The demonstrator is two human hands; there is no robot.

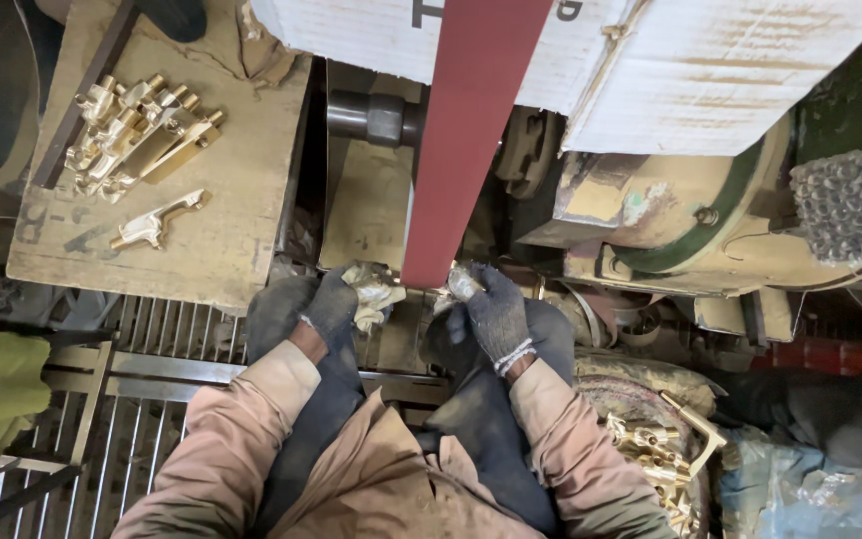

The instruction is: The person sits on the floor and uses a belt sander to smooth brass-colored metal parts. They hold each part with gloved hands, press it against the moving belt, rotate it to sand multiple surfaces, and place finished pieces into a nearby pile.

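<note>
both gloved hands, left hand point(334, 304), right hand point(491, 311), gripping brass piece point(448, 291) against red sanding belt point(466, 140)

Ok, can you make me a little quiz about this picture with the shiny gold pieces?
1. True or false: both hands wear dark gloves.
2. What colour is the sanding belt? A green, B red, C blue
3. Fill in: the pile of brass parts lies on a wooden ____.

Key:
1. True: left hand and right hand are gloved.
2. B
3. board
</note>
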